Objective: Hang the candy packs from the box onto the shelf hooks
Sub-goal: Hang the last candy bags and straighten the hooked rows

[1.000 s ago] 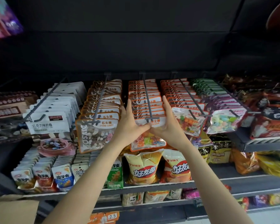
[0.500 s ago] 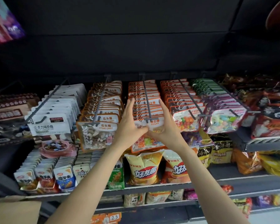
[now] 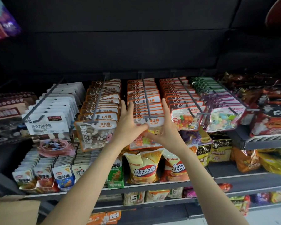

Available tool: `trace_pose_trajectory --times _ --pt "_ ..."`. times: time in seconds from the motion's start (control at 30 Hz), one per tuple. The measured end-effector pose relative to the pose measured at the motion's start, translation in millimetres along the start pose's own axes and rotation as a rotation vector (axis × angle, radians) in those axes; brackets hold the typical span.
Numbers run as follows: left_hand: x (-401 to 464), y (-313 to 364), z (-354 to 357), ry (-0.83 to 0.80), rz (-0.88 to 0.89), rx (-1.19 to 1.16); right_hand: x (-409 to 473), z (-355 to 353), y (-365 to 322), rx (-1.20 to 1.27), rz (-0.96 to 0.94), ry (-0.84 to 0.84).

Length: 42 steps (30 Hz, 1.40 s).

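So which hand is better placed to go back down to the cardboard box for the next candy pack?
Probably the left hand: the brown cardboard box sits at the lower left, on that arm's side. The right hand would have to cross over. Both hands now flank the orange-edged sugar candy packs on the grey hook.

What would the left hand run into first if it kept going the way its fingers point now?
Probably the row of orange candy packs on the middle hook. The left hand has its fingers straight and angled up and back along that row's left edge. Depth is unclear, so it might slip between rows.
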<state>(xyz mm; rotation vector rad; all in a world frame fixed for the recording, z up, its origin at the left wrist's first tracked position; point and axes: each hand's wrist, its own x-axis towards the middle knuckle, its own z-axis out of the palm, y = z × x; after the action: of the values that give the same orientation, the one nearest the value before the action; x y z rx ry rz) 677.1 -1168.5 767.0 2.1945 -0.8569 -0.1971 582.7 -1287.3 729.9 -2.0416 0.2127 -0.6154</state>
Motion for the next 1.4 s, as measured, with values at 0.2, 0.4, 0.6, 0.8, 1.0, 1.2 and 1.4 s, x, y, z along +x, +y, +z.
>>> trace_pose_trajectory --times 0.2,0.4,0.6,0.8,1.0,1.2,1.4 --pt "-20.2 11.6 -22.1 0.177 0.250 -0.160 -17.8 -23.1 -32.0 -0.309 -0.031 0.015" --pt "-2.7 29.1 -72.7 0.287 0.389 0.279 28.7 -54.1 -67.0 -0.805 -0.210 0.095" --pt "69.6 15.5 -80.1 -0.261 0.283 0.724 96.8 -51.4 -55.2 -1.258 -0.066 -0.451" --pt "86.1 4.8 -48.0 -0.427 0.147 0.772 99.0 -53.7 -48.5 -1.216 0.185 -0.692" --pt "83.7 3.0 -48.4 -0.435 0.197 0.783 97.7 -56.3 -43.5 -1.165 0.223 -0.695" --pt "84.1 0.0 -48.5 -0.457 0.201 0.807 100.3 -61.1 -37.5 -1.164 0.207 -0.656" --pt "86.5 -1.9 -51.6 -0.465 0.199 0.753 105.2 -66.5 -32.5 -1.173 0.023 -0.458"
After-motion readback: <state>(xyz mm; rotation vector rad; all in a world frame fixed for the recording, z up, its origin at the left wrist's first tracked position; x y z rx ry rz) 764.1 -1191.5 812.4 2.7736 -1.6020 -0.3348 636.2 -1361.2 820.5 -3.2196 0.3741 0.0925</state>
